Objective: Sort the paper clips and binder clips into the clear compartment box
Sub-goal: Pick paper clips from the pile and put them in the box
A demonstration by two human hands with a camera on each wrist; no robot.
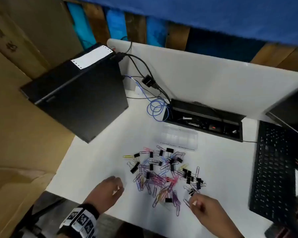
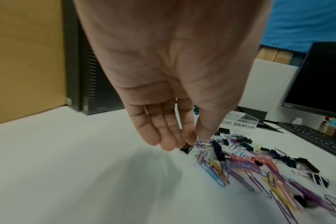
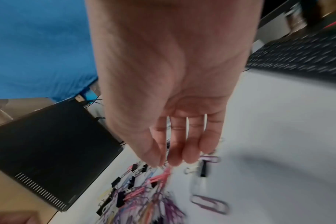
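A mixed pile of coloured paper clips and black binder clips [image 1: 162,174] lies on the white desk [image 1: 93,169]. Behind it stands the clear compartment box [image 1: 179,137], empty as far as I see; in the left wrist view the clear box [image 2: 240,122] bears the handwritten labels "CLIPS" and "BINDER CLIPS". My left hand [image 1: 120,188] hovers at the pile's left edge with fingers hanging straight and holds nothing; a black binder clip [image 2: 187,147] lies just beyond my left hand [image 2: 194,141]. My right hand [image 1: 193,198] reaches down at the pile's right side next to a binder clip [image 1: 191,192]. In the blurred right wrist view my right hand [image 3: 164,162] shows nothing held.
A black computer case [image 1: 79,93] stands at the left. A black keyboard [image 1: 273,169] lies on the right, below a monitor [image 1: 291,107]. Behind the box are an open cable tray [image 1: 205,117] and a coiled blue cable [image 1: 156,107]. A white divider [image 1: 213,79] closes the back.
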